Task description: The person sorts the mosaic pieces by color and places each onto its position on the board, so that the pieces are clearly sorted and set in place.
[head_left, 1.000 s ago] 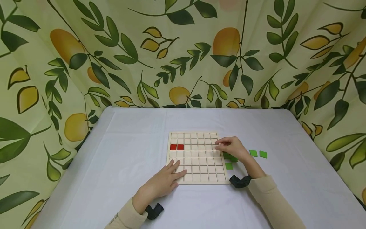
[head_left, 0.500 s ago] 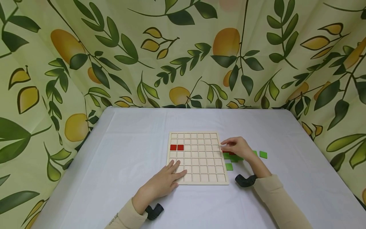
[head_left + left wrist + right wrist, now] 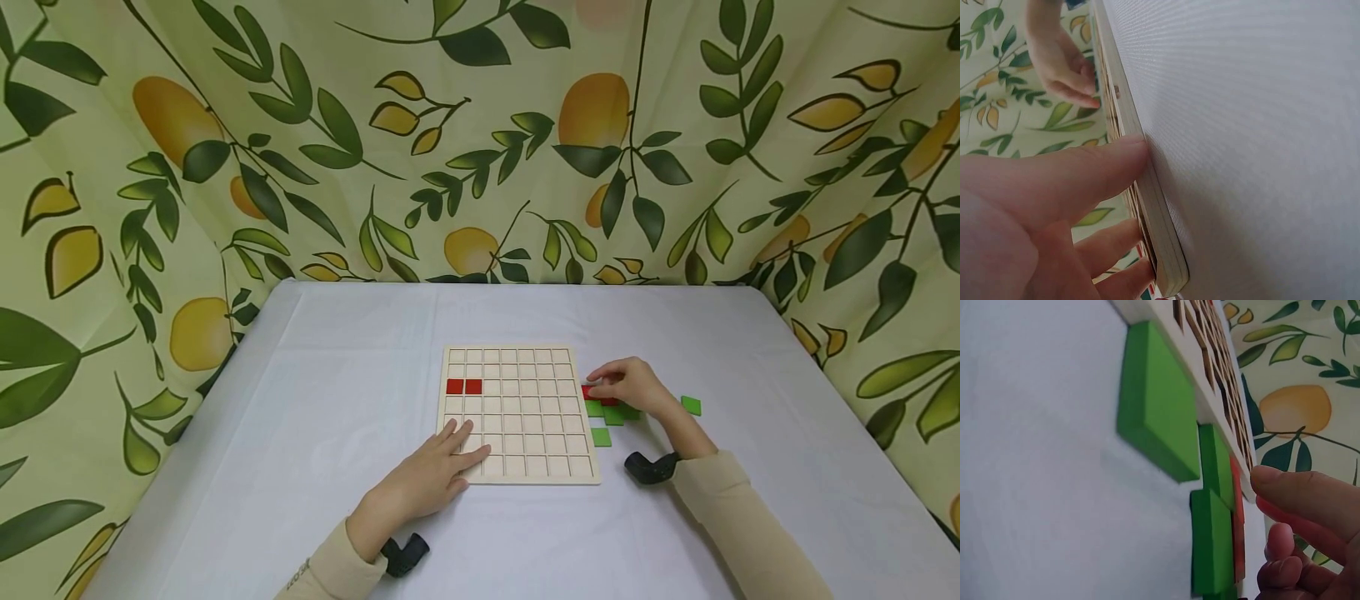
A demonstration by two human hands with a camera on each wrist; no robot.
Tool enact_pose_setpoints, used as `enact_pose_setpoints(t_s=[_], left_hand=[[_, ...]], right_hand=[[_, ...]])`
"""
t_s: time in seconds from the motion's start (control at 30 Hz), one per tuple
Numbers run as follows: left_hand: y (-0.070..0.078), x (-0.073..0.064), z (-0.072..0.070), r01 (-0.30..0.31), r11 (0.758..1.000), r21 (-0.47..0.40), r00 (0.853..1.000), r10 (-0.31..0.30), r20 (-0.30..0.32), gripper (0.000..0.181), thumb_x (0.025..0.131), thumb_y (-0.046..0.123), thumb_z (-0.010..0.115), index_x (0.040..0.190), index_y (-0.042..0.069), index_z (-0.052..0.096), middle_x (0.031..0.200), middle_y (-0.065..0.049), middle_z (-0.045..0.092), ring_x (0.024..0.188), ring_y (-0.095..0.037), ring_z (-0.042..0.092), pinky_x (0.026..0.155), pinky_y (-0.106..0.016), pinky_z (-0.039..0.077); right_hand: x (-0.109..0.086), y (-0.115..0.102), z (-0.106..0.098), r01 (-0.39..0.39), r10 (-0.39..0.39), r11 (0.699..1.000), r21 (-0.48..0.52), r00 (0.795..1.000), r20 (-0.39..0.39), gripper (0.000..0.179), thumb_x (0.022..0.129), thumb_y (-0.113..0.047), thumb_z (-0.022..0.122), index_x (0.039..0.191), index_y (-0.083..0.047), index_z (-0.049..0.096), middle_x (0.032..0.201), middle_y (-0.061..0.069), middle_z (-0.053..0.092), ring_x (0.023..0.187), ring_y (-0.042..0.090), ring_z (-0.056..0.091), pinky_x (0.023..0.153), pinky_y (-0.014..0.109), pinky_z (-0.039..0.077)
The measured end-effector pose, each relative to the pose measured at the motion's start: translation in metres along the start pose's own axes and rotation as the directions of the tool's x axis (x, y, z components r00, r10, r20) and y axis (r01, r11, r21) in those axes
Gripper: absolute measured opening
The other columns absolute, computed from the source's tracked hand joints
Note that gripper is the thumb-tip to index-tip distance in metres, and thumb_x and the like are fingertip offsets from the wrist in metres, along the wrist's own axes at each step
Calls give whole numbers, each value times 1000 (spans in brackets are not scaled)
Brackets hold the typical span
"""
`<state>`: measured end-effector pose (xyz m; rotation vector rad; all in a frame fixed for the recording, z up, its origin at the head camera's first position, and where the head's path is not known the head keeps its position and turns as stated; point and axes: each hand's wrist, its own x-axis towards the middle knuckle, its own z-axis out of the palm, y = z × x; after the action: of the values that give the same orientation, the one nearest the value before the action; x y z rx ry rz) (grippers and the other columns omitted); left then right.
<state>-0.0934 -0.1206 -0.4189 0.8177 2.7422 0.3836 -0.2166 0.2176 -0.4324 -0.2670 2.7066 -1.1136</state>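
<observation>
A pale wooden grid board [image 3: 530, 421] lies on the table with two red square tiles [image 3: 463, 387] set in cells at its left side. My left hand [image 3: 431, 471] rests on the lower left corner, fingers spread; its thumb [image 3: 1110, 165] touches the board's side edge in the left wrist view. Beyond the board's right edge, my right hand [image 3: 633, 387] hovers at loose red tiles [image 3: 587, 392], thumb and forefinger close together. In the right wrist view, I see nothing held between those fingers [image 3: 1297, 494]. Green tiles [image 3: 1213, 544] lie beside and under the red ones.
One separate green tile [image 3: 602, 437] lies against the board's right edge, and another [image 3: 691, 406] is farther right. A white cloth [image 3: 337, 375] covers the table. A leaf-and-fruit patterned curtain [image 3: 480, 150] hangs behind and at both sides.
My right hand has drawn back rightward from over the board to the loose tiles, uncovering red tiles and covering one green tile. My left hand has stayed still.
</observation>
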Motion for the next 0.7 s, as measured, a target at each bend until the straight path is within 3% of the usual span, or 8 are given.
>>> enact_pose_setpoints(t_s=[0.7], left_hand=[[0,0,0,8,1000,-13,1000,-8,3,48,95,20,58,143,23,49,158,-16,32,147,-39,29,118,-51,34]], right_hand=[[6,7,-5,71,-66,995,-75,996,62,21,79,-13,77,93,2,75,66,0,57,63,7,44,53,18,35]])
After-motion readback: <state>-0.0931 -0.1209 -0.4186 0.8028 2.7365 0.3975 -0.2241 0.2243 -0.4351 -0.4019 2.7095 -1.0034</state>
